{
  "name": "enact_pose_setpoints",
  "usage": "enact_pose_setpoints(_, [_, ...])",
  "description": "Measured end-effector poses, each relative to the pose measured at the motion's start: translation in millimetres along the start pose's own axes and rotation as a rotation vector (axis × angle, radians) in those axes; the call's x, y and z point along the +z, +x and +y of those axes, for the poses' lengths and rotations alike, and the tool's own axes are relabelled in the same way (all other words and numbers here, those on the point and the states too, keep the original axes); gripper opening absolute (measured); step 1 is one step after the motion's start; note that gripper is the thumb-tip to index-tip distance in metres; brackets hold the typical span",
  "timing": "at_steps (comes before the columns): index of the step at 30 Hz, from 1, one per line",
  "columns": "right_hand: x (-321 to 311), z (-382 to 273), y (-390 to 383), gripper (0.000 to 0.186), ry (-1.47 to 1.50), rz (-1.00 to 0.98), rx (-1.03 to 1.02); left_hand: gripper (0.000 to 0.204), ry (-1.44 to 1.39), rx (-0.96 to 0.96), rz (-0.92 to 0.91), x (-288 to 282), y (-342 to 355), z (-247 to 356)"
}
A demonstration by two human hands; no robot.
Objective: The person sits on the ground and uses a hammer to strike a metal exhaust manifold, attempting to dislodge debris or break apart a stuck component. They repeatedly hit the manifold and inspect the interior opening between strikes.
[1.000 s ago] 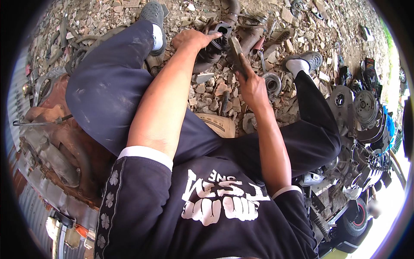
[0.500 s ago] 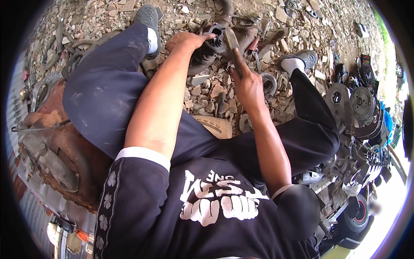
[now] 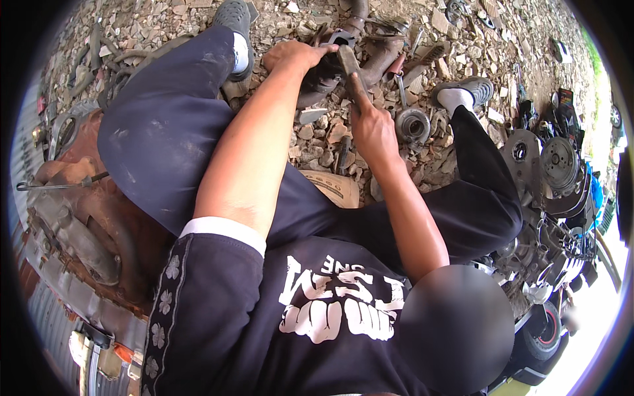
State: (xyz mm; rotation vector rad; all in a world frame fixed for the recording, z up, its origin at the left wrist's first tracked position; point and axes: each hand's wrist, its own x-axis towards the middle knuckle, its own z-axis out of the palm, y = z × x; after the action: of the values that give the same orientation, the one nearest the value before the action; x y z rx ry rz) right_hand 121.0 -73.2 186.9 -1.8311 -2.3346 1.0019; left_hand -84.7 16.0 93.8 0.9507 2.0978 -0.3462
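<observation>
Right hand (image 3: 373, 129) drawn nearer, grip clamped on tool handle (image 3: 349, 66); left hand (image 3: 294, 54) clasps dark metal part (image 3: 323, 72) (rubble ground).

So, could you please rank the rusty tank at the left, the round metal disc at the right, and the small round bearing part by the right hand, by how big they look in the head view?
1. Rusty tank, plainly largest, though nearest the camera.
2. Round metal disc.
3. Small round bearing part, beside the right hand.

Rusty brown metal part (image 3: 323, 72), grey rubble (image 3: 317, 135)
</observation>
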Motion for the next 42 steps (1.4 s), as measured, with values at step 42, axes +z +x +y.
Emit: enact_pose_setpoints(42, [-24,16,5,0.059,0.102,0.03,0.038,0.114,0.007,0.009,-0.088,-6,-4,-1])
